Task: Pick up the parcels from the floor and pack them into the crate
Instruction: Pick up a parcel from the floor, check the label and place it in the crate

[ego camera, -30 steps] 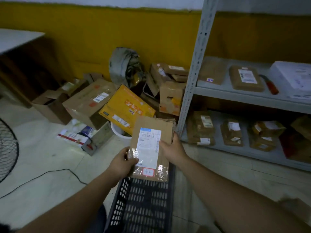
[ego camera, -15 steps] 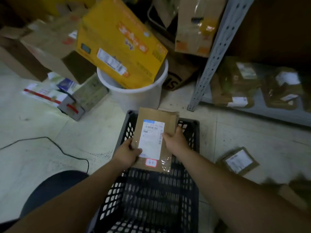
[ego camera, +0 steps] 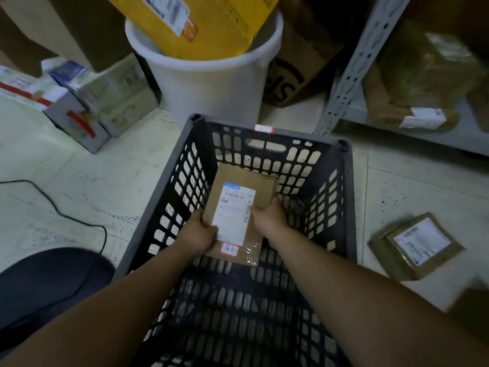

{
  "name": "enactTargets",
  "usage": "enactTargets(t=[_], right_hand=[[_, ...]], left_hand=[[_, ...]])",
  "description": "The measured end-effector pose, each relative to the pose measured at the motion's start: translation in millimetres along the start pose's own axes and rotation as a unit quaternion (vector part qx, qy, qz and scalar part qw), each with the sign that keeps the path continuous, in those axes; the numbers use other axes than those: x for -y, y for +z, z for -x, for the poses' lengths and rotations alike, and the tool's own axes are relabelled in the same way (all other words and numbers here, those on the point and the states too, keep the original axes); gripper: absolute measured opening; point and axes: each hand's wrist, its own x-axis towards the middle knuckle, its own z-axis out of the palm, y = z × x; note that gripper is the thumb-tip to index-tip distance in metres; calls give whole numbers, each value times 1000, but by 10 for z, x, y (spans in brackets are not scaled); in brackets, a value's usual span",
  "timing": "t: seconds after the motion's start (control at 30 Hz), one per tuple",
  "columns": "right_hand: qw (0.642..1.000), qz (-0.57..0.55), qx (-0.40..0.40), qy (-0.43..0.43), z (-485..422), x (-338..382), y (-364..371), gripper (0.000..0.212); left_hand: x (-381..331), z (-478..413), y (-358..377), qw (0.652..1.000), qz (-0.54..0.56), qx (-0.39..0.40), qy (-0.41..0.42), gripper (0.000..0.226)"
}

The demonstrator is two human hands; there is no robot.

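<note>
A flat brown parcel (ego camera: 238,207) with a white shipping label and a small red-edged sticker is down inside the black slotted crate (ego camera: 341,197), near its far wall. My left hand (ego camera: 197,233) grips the parcel's left edge and my right hand (ego camera: 270,221) grips its right edge. Whether the parcel touches the crate floor I cannot tell. Another flat brown parcel (ego camera: 415,245) with a white label lies on the floor to the right of the crate.
A white bucket (ego camera: 211,86) holding a yellow box (ego camera: 211,25) stands just beyond the crate. Small printed boxes (ego camera: 87,102) sit at the left, a black cable (ego camera: 66,215) crosses the floor, and a grey metal shelf (ego camera: 352,83) with wrapped parcels stands at right. My knee (ego camera: 45,284) is lower left.
Both hands have lowered the parcel from above the crate rim down into the crate. My head has tilted further down and closer.
</note>
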Motion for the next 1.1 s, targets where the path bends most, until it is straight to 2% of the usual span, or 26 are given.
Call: enactTargets(t=[0.13,0.23,0.37,0.47,0.57,0.63,0.67,0.77,0.9,1.0,1.1], right_hand=[[1000,-18,4,-2,-166,-95,104,50],[1000,-12,6,-6,-224,-137,145,52],[1000,2,8,-5,-224,-185,188,59],[1000,15,10,0,-208,-184,214,58],[1000,28,14,-2,-233,-194,238,54],[1000,26,14,-7,-228,-169,238,48],[1000,25,16,-10,-233,-157,242,44],[999,36,29,-14,-282,-155,276,40],[998,35,54,-14,-228,-129,287,46],[998,30,51,5,-22,-15,110,48],[998,51,40,-3,415,224,-262,44]], left_hand=[[114,-136,94,999,33,28,-11,71],[164,-212,152,999,15,30,16,90],[213,-285,185,998,-1,33,56,84],[297,-271,162,984,-132,13,116,93],[389,-213,156,924,-333,39,182,113],[413,-216,143,887,-414,23,204,105],[419,-237,130,881,-426,7,206,99],[418,-286,128,885,-420,-24,199,87],[397,-262,163,889,-418,-26,187,86],[232,-84,73,912,-373,19,172,100],[-120,289,-137,948,-273,59,151,104]])
